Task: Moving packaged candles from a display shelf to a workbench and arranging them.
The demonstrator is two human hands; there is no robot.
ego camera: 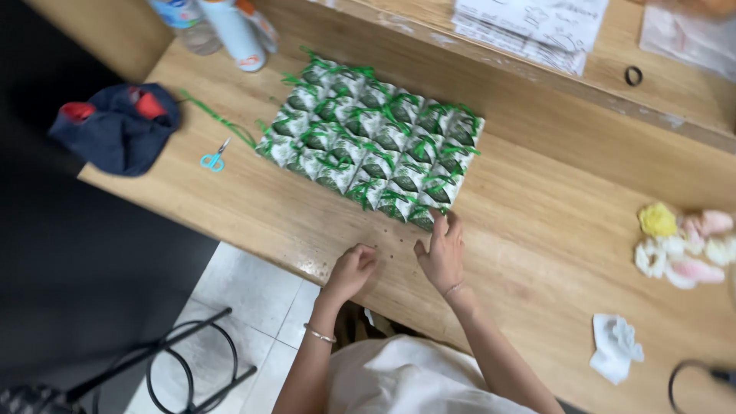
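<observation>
A wooden counter (537, 230) carries a green-and-white woven mat (372, 138), its long axis running diagonally away from the person. The right hand (442, 253), fingers spread, touches the mat's near corner; the left hand (351, 270), loosely curled and holding nothing, rests just short of that corner.

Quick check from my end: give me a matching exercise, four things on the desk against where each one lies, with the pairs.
Things:
1. scissors
2. dark cloth bundle
3. black ring
4. right hand

Places:
A. on the raised back ledge, far right
B. touching the near corner of the green-and-white packet sheet
C. at the desk's left end
D. between the bundle and the packet sheet

Pairs: 1-D, 2-C, 3-A, 4-B. The left hand rests curled on bare wood beside the right.
</observation>
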